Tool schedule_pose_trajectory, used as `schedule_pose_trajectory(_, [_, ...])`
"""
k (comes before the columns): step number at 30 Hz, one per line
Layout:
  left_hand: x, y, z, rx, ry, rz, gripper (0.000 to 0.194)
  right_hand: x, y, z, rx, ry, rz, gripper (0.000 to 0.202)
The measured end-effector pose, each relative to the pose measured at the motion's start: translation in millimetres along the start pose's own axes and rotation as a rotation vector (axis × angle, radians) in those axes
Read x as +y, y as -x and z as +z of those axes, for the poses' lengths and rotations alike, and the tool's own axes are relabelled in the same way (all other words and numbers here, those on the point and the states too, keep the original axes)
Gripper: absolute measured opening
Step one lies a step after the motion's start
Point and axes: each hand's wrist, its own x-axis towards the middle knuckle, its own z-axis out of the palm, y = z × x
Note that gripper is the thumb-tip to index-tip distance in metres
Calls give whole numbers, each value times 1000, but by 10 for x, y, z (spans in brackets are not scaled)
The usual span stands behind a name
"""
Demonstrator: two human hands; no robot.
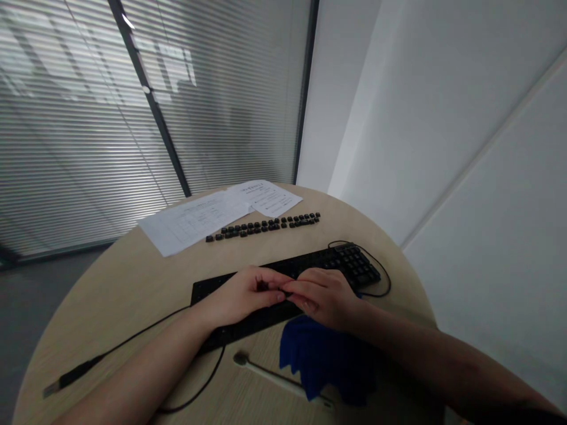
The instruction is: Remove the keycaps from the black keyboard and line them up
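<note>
Meeting over the black keyboard (261,324), my left hand (248,290) and right hand (326,296) curl; I can't tell if they pinch anything. Loose keys (271,226) lie at eleven o'clock from them.

Hands (325,295) over keyboard (310,260), keycaps (264,224) (loose) beyond

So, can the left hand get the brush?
Probably yes: the brush lies close to the left hand, mostly uncovered, though the cloth seems to overlap part and that hand looks busy over the keyboard.

Dim light comes through the blinds (248,88), with glare upper left and shadow lower right.
</note>
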Motion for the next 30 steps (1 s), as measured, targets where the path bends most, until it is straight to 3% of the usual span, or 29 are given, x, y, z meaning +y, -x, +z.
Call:
schedule_pose_trajectory(2, [-13, 7, -28, 36, -15, 10, 38, -7, -29, -52, 8, 44, -5, 17])
schedule_pose_trajectory(5, [-17, 40, -130, 219, -238, 27, 38, 152, -50, -257, 38, 146, 71, 16])
schedule_pose_trajectory(8, [-19, 91, -286, 361, -672, 53, 45, 642, -44, -534, 41, 211, 321, 14])
schedule_pose_trajectory(11, [-73, 125, -432, 386, -944, 39, 47, 1349, -32, -662, -140, 273, 621, 20])
schedule_pose_trajectory(13, [-133, 129, -496, 388, -1014, 26, 46, 1788, -24, -613, -379, 324, 780, 24])
schedule_pose_trajectory(15, [-185, 127, -529, 374, -1038, 26, 45, 2124, -19, -491, -459, 320, 807, 21])
schedule_pose_trajectory(18, [-210, 135, -540, 350, -1020, 27, 49, 2436, -24, -272, -529, 300, 820, 20])
schedule_pose_trajectory(24, [-170, 183, -567, 336, -969, 49, 47, 2756, -10, 41, -645, 225, 754, 22])
schedule_pose_trajectory(30, [-204, 207, -688, 335, -937, 34, 45, 2931, 32, 129, -678, 205, 690, 27])
